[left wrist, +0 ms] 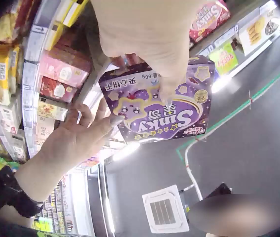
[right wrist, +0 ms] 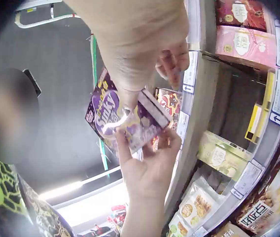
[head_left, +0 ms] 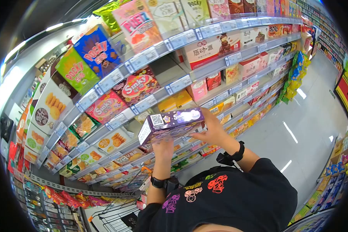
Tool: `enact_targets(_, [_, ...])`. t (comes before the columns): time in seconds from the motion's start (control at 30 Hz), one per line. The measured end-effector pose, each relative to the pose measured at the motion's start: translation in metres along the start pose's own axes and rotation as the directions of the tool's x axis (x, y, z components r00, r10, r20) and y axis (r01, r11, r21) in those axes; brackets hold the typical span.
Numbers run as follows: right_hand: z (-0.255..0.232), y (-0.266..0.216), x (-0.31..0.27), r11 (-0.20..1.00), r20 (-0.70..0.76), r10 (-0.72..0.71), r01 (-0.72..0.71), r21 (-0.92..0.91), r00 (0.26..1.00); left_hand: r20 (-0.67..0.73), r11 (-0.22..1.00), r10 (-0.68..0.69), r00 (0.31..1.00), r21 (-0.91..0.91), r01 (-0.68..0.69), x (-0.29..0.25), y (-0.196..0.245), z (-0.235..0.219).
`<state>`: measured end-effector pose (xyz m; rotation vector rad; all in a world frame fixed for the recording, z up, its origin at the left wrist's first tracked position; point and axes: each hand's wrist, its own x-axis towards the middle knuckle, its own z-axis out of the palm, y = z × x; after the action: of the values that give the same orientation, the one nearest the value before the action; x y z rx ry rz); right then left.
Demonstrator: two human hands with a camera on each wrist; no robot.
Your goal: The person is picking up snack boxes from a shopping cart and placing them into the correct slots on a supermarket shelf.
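Note:
Both hands hold a purple Sinky biscuit box (head_left: 173,124) in front of the snack shelves, one narrow side with a QR code turned up in the head view. My left hand (head_left: 164,149) grips it from below near its left end; its thumb lies across the printed face in the left wrist view. At the other end my right hand (head_left: 213,130) pinches the box, with fingers partly hidden behind it. The right wrist view shows the box (right wrist: 105,111) between both hands, the left hand (right wrist: 150,170) with thumb and fingers on either side of it.
Shelves with price labels (head_left: 143,58) curve across the front, stocked with Pocky boxes (head_left: 98,50), other Sinky boxes (head_left: 137,86) and biscuits. A wire shopping cart (head_left: 112,216) stands low on the left. The aisle floor (head_left: 294,116) runs along the right.

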<state>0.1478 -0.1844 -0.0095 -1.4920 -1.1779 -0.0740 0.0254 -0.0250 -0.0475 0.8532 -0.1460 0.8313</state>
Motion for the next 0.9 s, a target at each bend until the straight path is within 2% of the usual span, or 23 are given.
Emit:
enact_targets(0.03, [-0.005,0.005,0.001,1.0,0.007,-0.006,0.006,-0.007,1.0,0.054,0.999,0.013,0.998,0.052,-0.016,0.007,-0.007,0.012])
enact_targets(0.1, [-0.023,0.009,0.005,0.988,0.106,0.151,-0.153,0.007,0.983,0.155,0.987,0.039,0.987,0.151,-0.063,0.019,-0.018,0.035])
enact_targets(0.13, [-0.03,0.024,0.015,0.973,-0.063,-0.224,0.227,0.041,0.973,0.157,0.874,0.108,0.982,0.457,-0.169,0.031,-0.033,0.021])
enact_targets(0.2, [-0.046,0.035,0.034,0.93,-0.172,-0.326,0.348,0.121,0.93,0.15,0.716,0.138,0.979,0.668,-0.203,0.041,-0.053,0.008])
enact_targets(0.23, [-0.053,0.032,0.044,0.899,-0.231,-0.367,0.407,0.162,0.901,0.118,0.755,0.105,0.987,0.637,-0.156,0.043,-0.053,0.013])
enact_targets(0.27, [-0.063,0.025,0.056,0.861,-0.216,-0.458,0.491,0.135,0.862,0.091,0.785,0.08,0.993,0.608,-0.119,0.044,-0.052,0.021])
enact_targets(0.3, [-0.067,0.026,0.061,0.852,-0.179,-0.442,0.474,0.222,0.879,0.071,0.806,0.063,0.995,0.585,-0.093,0.045,-0.048,0.027])
enact_targets(0.37, [-0.066,0.033,0.069,0.823,-0.145,-0.475,0.497,0.276,0.868,0.037,0.828,0.049,0.998,0.558,-0.061,0.048,-0.045,0.037])
enact_targets(0.4, [-0.065,0.032,0.073,0.777,-0.144,-0.496,0.512,0.366,0.856,0.023,0.836,0.051,0.998,0.547,-0.055,0.051,-0.041,0.042])
enact_targets(0.5, [-0.069,0.044,0.081,0.772,-0.088,-0.56,0.557,0.305,0.824,-0.014,0.86,0.069,0.998,0.507,-0.053,0.068,-0.032,0.055])
enact_targets(0.57, [-0.069,0.058,0.086,0.787,-0.155,-0.505,0.527,0.32,0.849,-0.007,0.858,0.086,0.996,0.508,-0.071,0.088,-0.024,0.064])
enact_targets(0.6, [-0.073,0.061,0.087,0.81,-0.196,-0.486,0.523,0.266,0.852,0.03,0.828,0.096,0.995,0.552,-0.097,0.099,-0.023,0.067])
enact_targets(0.63, [-0.076,0.064,0.089,0.831,-0.238,-0.468,0.516,0.209,0.851,0.131,0.716,0.119,0.984,0.675,-0.176,0.108,-0.022,0.067])
enact_targets(0.67, [-0.076,0.07,0.091,0.862,-0.28,-0.388,0.453,0.227,0.878,0.345,0.259,0.131,0.929,0.893,-0.368,0.115,-0.021,0.067])
enact_targets(0.7, [-0.075,0.076,0.093,0.888,-0.319,-0.305,0.389,0.245,0.897,0.542,-0.264,0.137,0.829,0.827,-0.497,0.121,-0.019,0.068])
enact_targets(0.73, [-0.076,0.066,0.095,0.813,-0.362,-0.285,0.424,0.4,0.888,0.288,-0.323,0.134,0.948,0.917,-0.233,0.123,-0.018,0.086])
enact_targets(0.77, [-0.077,0.069,0.095,0.844,-0.368,-0.296,0.422,0.332,0.881,0.27,-0.404,0.143,0.952,0.894,-0.193,0.126,-0.016,0.109])
enact_targets(0.83, [-0.08,0.079,0.097,0.888,-0.389,-0.328,0.421,0.185,0.861,0.047,-0.422,0.05,0.998,0.906,-0.021,0.135,-0.014,0.121])
enact_targets(0.87, [-0.078,0.081,0.095,0.874,-0.403,-0.282,0.407,0.266,0.871,0.05,-0.42,0.038,0.998,0.907,-0.029,0.138,-0.013,0.12])
enact_targets(0.9, [-0.075,0.087,0.094,0.861,-0.435,-0.337,0.46,0.216,0.835,0.052,-0.418,0.025,0.998,0.907,-0.037,0.14,-0.013,0.114])
